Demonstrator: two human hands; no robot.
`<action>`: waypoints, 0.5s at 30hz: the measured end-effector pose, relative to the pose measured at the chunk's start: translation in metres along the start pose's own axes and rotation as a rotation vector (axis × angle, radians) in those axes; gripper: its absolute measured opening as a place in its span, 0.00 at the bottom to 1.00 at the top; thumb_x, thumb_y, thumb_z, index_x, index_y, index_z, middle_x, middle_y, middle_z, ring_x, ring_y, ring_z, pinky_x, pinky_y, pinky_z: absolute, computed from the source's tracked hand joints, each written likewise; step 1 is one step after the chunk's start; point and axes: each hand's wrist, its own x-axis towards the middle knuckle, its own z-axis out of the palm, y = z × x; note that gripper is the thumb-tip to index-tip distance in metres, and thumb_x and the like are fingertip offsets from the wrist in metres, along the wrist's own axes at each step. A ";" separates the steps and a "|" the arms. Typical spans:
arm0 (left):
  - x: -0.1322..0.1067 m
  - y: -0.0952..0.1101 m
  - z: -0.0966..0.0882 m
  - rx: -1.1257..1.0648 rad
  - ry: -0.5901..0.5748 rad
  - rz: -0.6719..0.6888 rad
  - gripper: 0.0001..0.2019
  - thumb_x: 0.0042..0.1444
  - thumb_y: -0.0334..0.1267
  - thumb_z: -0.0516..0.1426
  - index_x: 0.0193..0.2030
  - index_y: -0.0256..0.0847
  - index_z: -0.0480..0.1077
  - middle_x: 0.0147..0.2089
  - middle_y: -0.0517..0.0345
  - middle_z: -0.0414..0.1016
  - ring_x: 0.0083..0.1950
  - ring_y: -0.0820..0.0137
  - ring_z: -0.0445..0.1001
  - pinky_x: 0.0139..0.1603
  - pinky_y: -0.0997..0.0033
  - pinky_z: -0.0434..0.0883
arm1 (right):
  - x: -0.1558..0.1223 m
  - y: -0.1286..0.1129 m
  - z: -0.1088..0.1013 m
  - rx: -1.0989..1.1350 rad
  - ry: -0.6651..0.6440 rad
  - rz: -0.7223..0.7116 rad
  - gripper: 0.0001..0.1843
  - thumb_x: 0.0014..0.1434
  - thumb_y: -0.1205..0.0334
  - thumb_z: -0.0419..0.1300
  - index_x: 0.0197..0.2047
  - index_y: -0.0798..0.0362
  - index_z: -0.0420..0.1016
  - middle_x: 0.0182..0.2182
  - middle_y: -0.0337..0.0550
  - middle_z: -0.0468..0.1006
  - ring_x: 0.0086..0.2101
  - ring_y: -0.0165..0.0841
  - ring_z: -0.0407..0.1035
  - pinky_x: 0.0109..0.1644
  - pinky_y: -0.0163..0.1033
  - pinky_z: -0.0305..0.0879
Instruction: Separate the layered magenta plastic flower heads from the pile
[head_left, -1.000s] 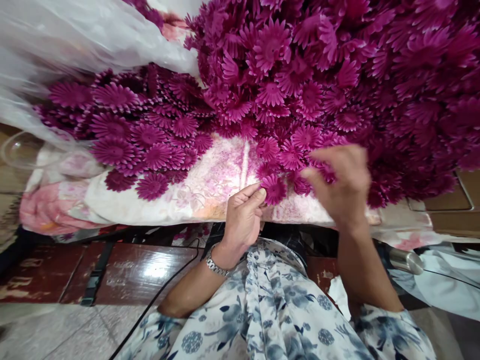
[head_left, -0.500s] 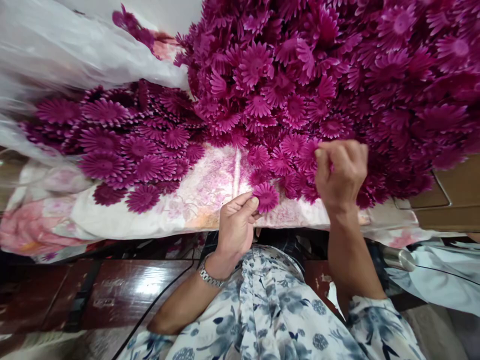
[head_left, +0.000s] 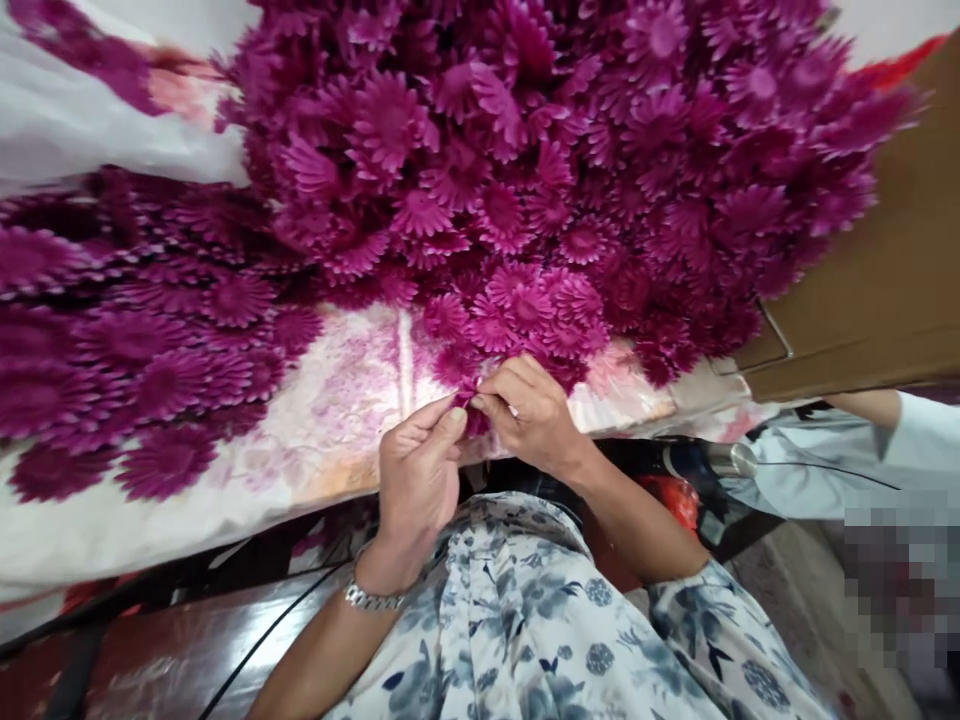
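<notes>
My left hand [head_left: 424, 460] pinches a small magenta artificial flower [head_left: 466, 393] between thumb and forefinger, near the front edge of the cloth-covered table. Against it comes my right hand [head_left: 531, 408], its thumb and fingertips pressed together on the flower's upper right side. The flower is folded and partly hidden by the fingers, so I cannot tell if the right hand holds a second piece. Just beyond both hands lie loose magenta flower heads [head_left: 517, 305], the near edge of a large heap [head_left: 585, 150].
More flattened flower heads [head_left: 161, 375] lie in stacks at the left, beside white plastic sheeting [head_left: 97, 130]. A cardboard box [head_left: 870, 290] stands at the right. Another person's pale sleeve [head_left: 926, 440] shows at the right edge. Patterned cloth [head_left: 352, 400] covers the table.
My right hand has come from the heap at the right down to my left hand, and now both are at the flower. The view has swung to the right.
</notes>
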 end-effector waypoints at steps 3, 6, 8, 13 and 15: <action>0.002 -0.002 0.000 0.015 0.032 -0.006 0.13 0.30 0.33 0.69 0.27 0.35 0.77 0.20 0.62 0.72 0.21 0.80 0.65 0.23 0.82 0.64 | 0.012 0.018 -0.016 -0.124 0.093 0.015 0.12 0.64 0.65 0.51 0.27 0.53 0.65 0.23 0.40 0.70 0.28 0.31 0.62 0.36 0.38 0.60; 0.001 -0.001 0.000 0.012 0.011 -0.035 0.12 0.32 0.35 0.69 0.27 0.35 0.76 0.20 0.62 0.71 0.21 0.80 0.66 0.24 0.80 0.66 | 0.029 0.039 -0.043 -0.330 0.251 0.103 0.11 0.64 0.61 0.51 0.31 0.52 0.69 0.28 0.43 0.71 0.33 0.34 0.63 0.40 0.42 0.59; -0.001 0.000 0.001 -0.005 -0.027 -0.074 0.11 0.35 0.36 0.68 0.25 0.35 0.74 0.21 0.62 0.71 0.22 0.79 0.67 0.27 0.77 0.69 | 0.037 0.046 -0.056 -0.386 0.294 0.176 0.09 0.63 0.58 0.54 0.37 0.52 0.71 0.35 0.47 0.71 0.40 0.38 0.63 0.45 0.47 0.58; -0.004 0.000 0.003 -0.058 -0.077 -0.114 0.10 0.37 0.35 0.67 0.24 0.35 0.72 0.21 0.64 0.69 0.23 0.79 0.68 0.26 0.79 0.69 | 0.020 0.021 -0.040 -0.054 -0.019 0.071 0.10 0.60 0.53 0.57 0.37 0.52 0.70 0.32 0.44 0.71 0.37 0.35 0.64 0.43 0.43 0.62; -0.004 -0.001 0.003 -0.056 -0.132 -0.139 0.09 0.39 0.37 0.67 0.26 0.35 0.73 0.23 0.61 0.72 0.25 0.77 0.70 0.26 0.78 0.69 | 0.007 0.009 -0.023 0.075 -0.114 0.035 0.10 0.61 0.55 0.56 0.33 0.53 0.68 0.28 0.41 0.70 0.33 0.33 0.63 0.39 0.39 0.62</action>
